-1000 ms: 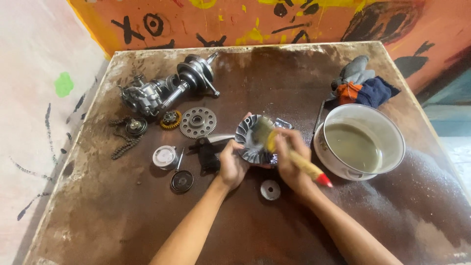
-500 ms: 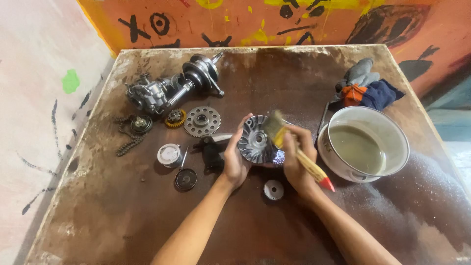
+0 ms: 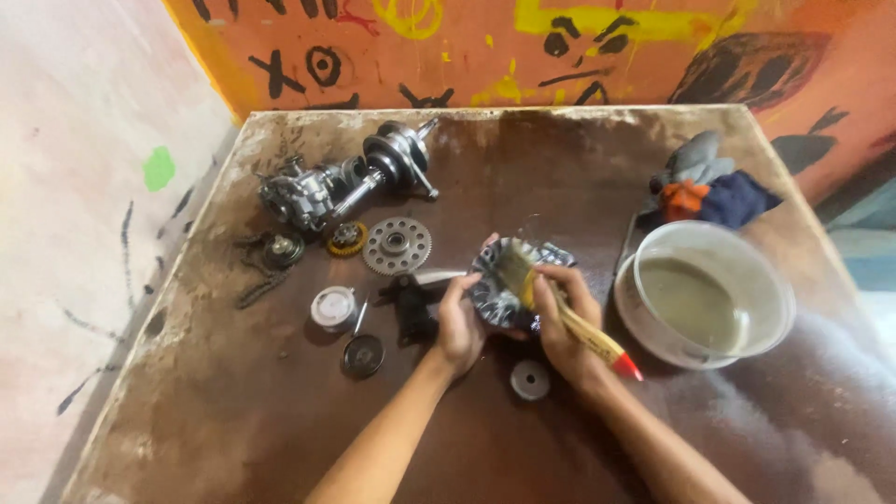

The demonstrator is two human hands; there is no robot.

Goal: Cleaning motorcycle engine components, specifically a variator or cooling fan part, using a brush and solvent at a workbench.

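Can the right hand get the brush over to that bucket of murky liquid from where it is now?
Probably yes. The right hand holds the brush against the metal disc, and the bucket stands open just to its right on the table, with nothing between them.

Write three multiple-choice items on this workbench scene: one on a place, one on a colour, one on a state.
1. Where is the white bowl?
A. right of the hands
B. left of the hands
C. on the floor

2. What colour is the paintbrush handle's tip?
A. blue
B. red
C. green

3. What is the left hand doing?
A. resting flat
B. gripping the finned metal disc
C. holding a rag

Answers: 1 A, it sits at the table's right side. 2 B, the yellow handle ends red. 3 B, its fingers clasp the disc while the right hand brushes it.
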